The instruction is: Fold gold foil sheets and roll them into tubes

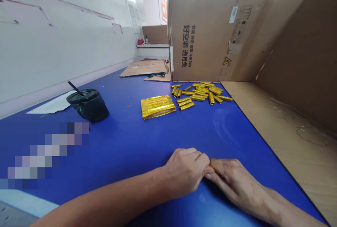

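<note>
My left hand (185, 169) is closed, its curled fingers meeting those of my right hand (233, 178) low in the view, over the blue table (126, 139). The fingers of my right hand are pressed together as well. Whatever lies between the hands, if anything, is hidden by the fingers. Beyond them a flat stack of gold foil sheets (158, 107) rests on the table. To its right are several narrow rolled or folded gold pieces (200, 93), loosely heaped near the cardboard.
A dark cup with a straw (92, 106) stands at the left beside a white paper (52, 103). A large cardboard box (210, 37) rises behind the gold pieces. Flat cardboard (147, 67) lies at the back, and a white wall (65, 27) runs along the left.
</note>
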The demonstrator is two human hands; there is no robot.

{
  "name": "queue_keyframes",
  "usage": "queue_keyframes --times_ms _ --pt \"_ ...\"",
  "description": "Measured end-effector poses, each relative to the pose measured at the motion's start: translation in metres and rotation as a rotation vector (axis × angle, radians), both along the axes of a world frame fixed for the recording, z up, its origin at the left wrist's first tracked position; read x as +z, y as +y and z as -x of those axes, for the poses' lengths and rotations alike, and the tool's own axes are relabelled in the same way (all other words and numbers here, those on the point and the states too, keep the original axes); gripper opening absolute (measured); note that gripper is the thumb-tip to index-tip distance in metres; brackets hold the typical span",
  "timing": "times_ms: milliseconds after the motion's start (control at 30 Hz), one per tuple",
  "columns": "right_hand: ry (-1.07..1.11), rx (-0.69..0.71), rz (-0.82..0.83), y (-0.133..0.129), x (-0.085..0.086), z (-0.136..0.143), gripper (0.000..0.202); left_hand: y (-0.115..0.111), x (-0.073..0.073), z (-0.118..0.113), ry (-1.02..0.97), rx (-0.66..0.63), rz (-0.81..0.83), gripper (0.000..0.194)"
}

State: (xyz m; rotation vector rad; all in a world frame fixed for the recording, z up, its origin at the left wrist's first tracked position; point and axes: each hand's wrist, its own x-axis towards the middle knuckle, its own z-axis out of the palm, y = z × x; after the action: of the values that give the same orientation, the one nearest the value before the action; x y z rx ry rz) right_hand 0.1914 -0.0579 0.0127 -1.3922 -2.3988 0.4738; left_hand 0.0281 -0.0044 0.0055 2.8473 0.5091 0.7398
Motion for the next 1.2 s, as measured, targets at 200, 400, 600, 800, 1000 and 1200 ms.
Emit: queue_keyframes --times_ms 200,400,600,800,1000,1200 --pt "0.017 -0.044 0.049 0.002 0.005 -0.007 0.038 0.015 0.004 0.01 -0.064 0.102 0.053 0.027" --pt "-0.068 -0.066 -0.122 0.008 0.002 -0.013 0.037 0.026 0.011 0.015 -0.088 0.22 0.342 0.022" --pt "-0.289 -0.089 -0.466 0.011 -0.001 -0.016 0.036 0.03 0.011 0.01 -0.092 0.243 1.053 0.041" --pt "-0.267 -0.118 -0.478 0.013 -0.001 -0.016 0.032 0.032 0.008 0.009 -0.069 0.209 1.117 0.031" --pt "-0.064 -0.086 -0.171 0.008 0.002 -0.011 0.025 0.014 0.009 0.004 0.001 0.238 0.649 0.019" --pt "0.025 -0.072 0.037 0.006 -0.004 -0.005 0.035 0.004 0.008 0.002 -0.008 0.118 0.49 0.015"
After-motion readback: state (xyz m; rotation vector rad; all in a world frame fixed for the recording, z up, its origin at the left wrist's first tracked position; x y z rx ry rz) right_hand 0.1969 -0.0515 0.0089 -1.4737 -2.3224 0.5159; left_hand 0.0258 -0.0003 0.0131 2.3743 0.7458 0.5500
